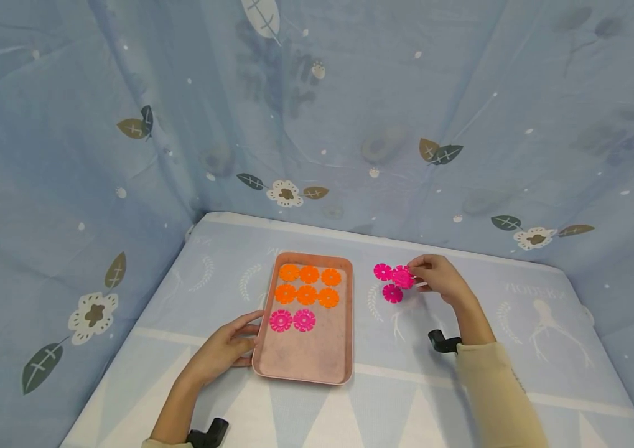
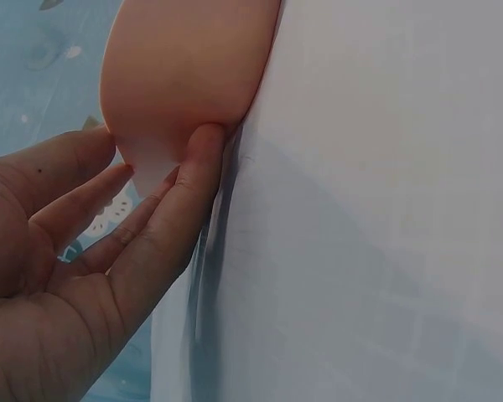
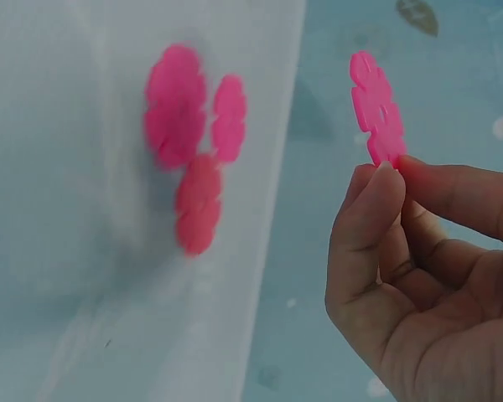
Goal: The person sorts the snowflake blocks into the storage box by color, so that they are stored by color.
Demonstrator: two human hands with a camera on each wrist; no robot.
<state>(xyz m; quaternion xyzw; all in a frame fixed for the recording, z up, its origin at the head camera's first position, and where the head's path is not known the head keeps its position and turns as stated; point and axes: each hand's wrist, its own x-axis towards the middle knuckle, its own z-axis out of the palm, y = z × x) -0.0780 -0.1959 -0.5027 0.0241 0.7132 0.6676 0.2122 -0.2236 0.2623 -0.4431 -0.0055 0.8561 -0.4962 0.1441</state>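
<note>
My right hand (image 1: 438, 277) pinches a pink notched, flower-shaped plastic disc (image 3: 377, 109) between thumb and fingertips, raised off the table. Below it, three more pink discs (image 3: 199, 205) lie close together on the cloth; the held one overlaps part of this group in the head view. My left hand (image 1: 226, 348) is at the left side of a shallow pink tray (image 1: 325, 358), its fairly straight fingers and thumb touching the outer wall. Inside the tray, several orange discs (image 1: 307, 294) form two rows, with two pink discs (image 1: 304, 320) side by side under them.
A pale blue patterned cloth (image 1: 395, 414) covers the table. Blue curtains (image 1: 350, 112) with leaf and flower prints rise behind the table and at both sides. A black wrist mount (image 1: 443, 342) sticks out by the right forearm, another (image 1: 210, 434) by the left.
</note>
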